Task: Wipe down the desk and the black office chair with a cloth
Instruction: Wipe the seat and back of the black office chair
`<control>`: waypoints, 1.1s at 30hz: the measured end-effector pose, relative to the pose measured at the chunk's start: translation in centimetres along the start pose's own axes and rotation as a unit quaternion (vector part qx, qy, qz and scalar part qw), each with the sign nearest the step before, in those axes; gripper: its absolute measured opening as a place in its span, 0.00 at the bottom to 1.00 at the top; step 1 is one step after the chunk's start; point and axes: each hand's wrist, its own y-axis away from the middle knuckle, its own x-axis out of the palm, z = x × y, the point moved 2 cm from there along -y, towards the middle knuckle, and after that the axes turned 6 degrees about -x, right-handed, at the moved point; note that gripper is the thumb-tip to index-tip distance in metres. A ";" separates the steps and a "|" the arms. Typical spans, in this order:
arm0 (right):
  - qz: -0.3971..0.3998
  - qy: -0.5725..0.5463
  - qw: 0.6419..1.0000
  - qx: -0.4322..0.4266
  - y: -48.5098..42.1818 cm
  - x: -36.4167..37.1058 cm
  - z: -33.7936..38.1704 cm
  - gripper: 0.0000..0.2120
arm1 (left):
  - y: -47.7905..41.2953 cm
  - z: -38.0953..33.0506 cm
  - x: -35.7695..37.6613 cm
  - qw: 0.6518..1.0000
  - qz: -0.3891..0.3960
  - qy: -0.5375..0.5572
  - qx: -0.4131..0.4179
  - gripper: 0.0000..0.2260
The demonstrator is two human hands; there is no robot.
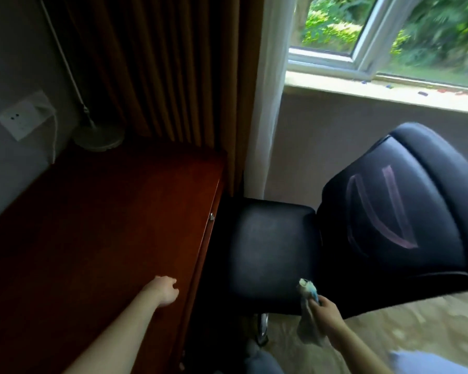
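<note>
Black chair [268, 238] against desk [92, 225]; lamp [97, 136] beyond.

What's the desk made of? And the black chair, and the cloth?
The desk looks like reddish-brown wood or wood veneer, with a smooth, slightly glossy finish. The black chair looks like leather or fake leather: smooth, padded, with a soft sheen. The cloth in the right hand seems thin soft fabric, hanging limp.

Far beyond my left fingers [172, 282] I see brown curtains [160, 63], 1 white lamp base [97, 136] and 1 wall socket [25, 114]. Beyond the right fingers [318, 303], an open window [362, 49] admits daylight; beige floor [416, 319] lies beside them.
</note>
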 end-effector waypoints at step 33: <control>-0.074 -0.209 0.920 -0.324 -8.2 -34.5 19.2 0.05 | 9.6 -51.4 -4.3 0.863 0.128 0.441 0.210 0.07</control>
